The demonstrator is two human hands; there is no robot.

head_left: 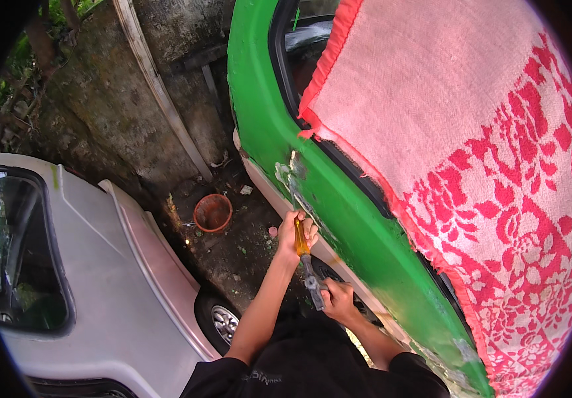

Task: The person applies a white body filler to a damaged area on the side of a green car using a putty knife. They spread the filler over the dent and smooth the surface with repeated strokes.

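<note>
My left hand is wrapped round the amber handle of a screwdriver, close beside the lower side of a green car. The screwdriver's tip is hard to make out against the bodywork. My right hand grips a hammer with a worn grey head. One end of that head lies at the butt of the screwdriver handle; whether they touch I cannot tell. Beyond my left hand, a rough, chipped patch shows bare filler and torn paint on the green panel.
A pink and red floral towel drapes over the green car's windows. To the left stands a silver-grey car. Between them, a reddish plastic basin sits on dirty ground. A pale pole leans against the stained wall.
</note>
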